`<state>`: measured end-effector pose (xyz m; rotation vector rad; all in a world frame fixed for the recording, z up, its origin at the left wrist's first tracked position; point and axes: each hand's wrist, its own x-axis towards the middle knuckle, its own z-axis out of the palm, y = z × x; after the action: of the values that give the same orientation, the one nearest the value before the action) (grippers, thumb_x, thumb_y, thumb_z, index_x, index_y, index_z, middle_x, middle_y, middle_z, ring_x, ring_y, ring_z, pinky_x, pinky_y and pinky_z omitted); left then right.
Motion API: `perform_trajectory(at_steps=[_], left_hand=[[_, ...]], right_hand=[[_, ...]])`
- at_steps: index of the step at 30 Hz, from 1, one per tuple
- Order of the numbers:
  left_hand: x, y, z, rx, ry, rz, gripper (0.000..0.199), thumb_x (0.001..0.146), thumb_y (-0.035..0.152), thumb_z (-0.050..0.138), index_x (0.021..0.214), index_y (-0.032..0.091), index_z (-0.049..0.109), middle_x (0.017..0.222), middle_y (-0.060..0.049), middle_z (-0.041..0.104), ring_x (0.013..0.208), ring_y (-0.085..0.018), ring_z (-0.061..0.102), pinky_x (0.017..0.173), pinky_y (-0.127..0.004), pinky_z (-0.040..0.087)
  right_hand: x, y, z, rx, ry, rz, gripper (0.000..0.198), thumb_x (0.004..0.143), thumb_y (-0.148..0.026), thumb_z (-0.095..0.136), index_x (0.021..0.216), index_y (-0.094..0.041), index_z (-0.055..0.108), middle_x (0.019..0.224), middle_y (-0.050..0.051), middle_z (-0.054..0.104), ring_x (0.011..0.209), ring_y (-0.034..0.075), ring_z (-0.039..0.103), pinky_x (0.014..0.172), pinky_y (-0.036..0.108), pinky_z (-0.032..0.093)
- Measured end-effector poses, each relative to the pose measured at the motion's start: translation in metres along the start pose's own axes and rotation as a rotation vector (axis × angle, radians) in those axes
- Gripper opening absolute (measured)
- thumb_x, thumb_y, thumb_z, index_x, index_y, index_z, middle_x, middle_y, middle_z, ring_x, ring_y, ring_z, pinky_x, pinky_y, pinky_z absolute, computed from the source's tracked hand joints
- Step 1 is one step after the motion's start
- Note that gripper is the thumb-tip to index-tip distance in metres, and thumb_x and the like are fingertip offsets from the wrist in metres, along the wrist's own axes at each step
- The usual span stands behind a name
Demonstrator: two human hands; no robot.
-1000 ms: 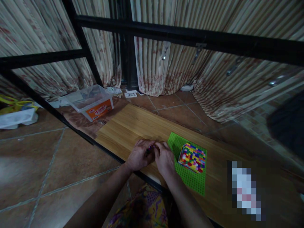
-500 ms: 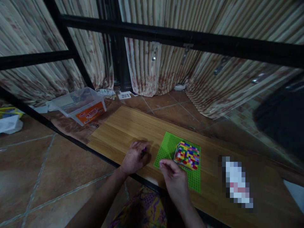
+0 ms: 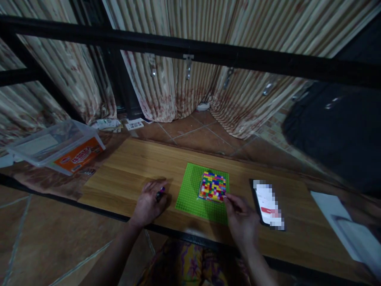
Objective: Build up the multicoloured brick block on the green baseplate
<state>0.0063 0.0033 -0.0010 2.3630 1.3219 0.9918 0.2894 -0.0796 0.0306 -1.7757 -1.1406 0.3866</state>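
A bright green studded baseplate point(image 3: 187, 186) lies on the wooden table, carrying a block built from many-coloured toy bricks point(image 3: 213, 186). My right hand point(image 3: 243, 218) is closed in a pinch at the block's near right corner. Something tiny and pinkish, seemingly a toy brick, shows at its fingertips, partly hidden by them. Left of the baseplate, my left hand point(image 3: 149, 204) rests on the wood with its fingers curled round a few small toy bricks point(image 3: 160, 194), one purple and others dark.
A phone point(image 3: 268, 204) with a lit, partly blurred screen lies right of the baseplate on the wooden table point(image 3: 127, 167). White sheets point(image 3: 336, 218) are at the far right. A clear plastic tub point(image 3: 64, 149) with an orange label stands left. A black metal bar point(image 3: 208, 49) crosses before the curtains.
My right hand has moved from the baseplate's near left part to the brick block's near right corner. My left hand stays curled on the table. The view has swung to the right.
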Motion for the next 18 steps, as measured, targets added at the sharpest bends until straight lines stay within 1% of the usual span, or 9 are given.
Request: perform_trajectory(at_steps=[5, 8, 11, 14, 18], left_hand=[[-0.0013, -0.0041, 0.001, 0.008, 0.007, 0.009, 0.038, 0.085, 0.021, 0.058, 0.123, 0.024, 0.056, 0.121, -0.008, 0.066, 0.114, -0.027, 0.06, 0.099, -0.046, 0.047], [-0.002, -0.0073, 0.0024, 0.019, 0.009, 0.025, 0.038, 0.086, 0.021, 0.057, 0.124, 0.024, 0.055, 0.123, -0.009, 0.065, 0.115, -0.027, 0.06, 0.098, -0.046, 0.048], [-0.0018, -0.0081, 0.0027, 0.03, 0.008, 0.031, 0.037, 0.087, 0.023, 0.057, 0.124, 0.023, 0.055, 0.122, -0.009, 0.066, 0.114, -0.027, 0.06, 0.098, -0.046, 0.048], [-0.0009, -0.0065, 0.0017, 0.028, 0.011, 0.028, 0.036, 0.087, 0.025, 0.057, 0.123, 0.021, 0.057, 0.122, -0.01, 0.066, 0.114, -0.027, 0.06, 0.099, -0.045, 0.048], [0.0001, -0.005, 0.0006, 0.018, -0.001, 0.028, 0.036, 0.088, 0.025, 0.056, 0.123, 0.021, 0.057, 0.121, -0.009, 0.066, 0.114, -0.027, 0.061, 0.098, -0.045, 0.049]], right_hand=[[0.0024, -0.007, 0.0102, -0.077, 0.002, -0.034, 0.028, 0.083, -0.042, 0.06, 0.09, -0.018, 0.073, 0.089, 0.008, 0.074, 0.074, 0.021, 0.068, 0.068, 0.033, 0.053], [0.003, -0.0095, 0.0117, -0.058, 0.022, -0.028, 0.026, 0.083, -0.042, 0.061, 0.088, -0.019, 0.073, 0.086, 0.007, 0.074, 0.072, 0.02, 0.068, 0.066, 0.032, 0.053], [0.0028, -0.0096, 0.0107, 0.009, 0.038, 0.02, 0.026, 0.079, -0.042, 0.066, 0.088, -0.019, 0.073, 0.084, 0.007, 0.075, 0.071, 0.02, 0.068, 0.065, 0.031, 0.054], [0.0021, -0.0064, 0.009, 0.118, 0.049, 0.105, 0.027, 0.075, -0.042, 0.07, 0.088, -0.019, 0.073, 0.087, 0.008, 0.076, 0.076, 0.021, 0.07, 0.07, 0.033, 0.055], [0.0035, -0.0012, 0.0094, 0.279, 0.124, 0.179, 0.029, 0.075, -0.044, 0.07, 0.087, -0.017, 0.072, 0.086, 0.008, 0.076, 0.079, 0.022, 0.071, 0.073, 0.036, 0.056]])
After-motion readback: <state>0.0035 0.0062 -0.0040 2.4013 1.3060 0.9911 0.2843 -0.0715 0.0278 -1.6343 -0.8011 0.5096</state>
